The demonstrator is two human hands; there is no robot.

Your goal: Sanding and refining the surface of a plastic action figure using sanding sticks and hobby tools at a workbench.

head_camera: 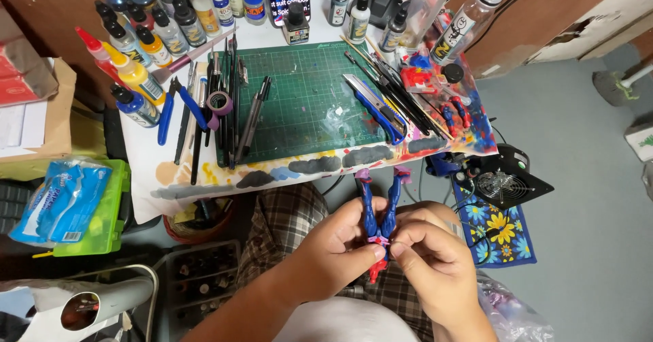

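Holding a blue and red toy figure [379, 228] over the lap, the left hand [338, 247] and right hand [435, 257] both pinch its waist. Purple tape already wraps its feet; the green cutting mat [299, 104] on the bench lies bare.

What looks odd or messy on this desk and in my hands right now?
The figure held by both hands, left and right, is upside down, legs up, with purple tape on its feet. The paper under the green mat is smeared with paint along its front edge, and red figure parts lie loose.
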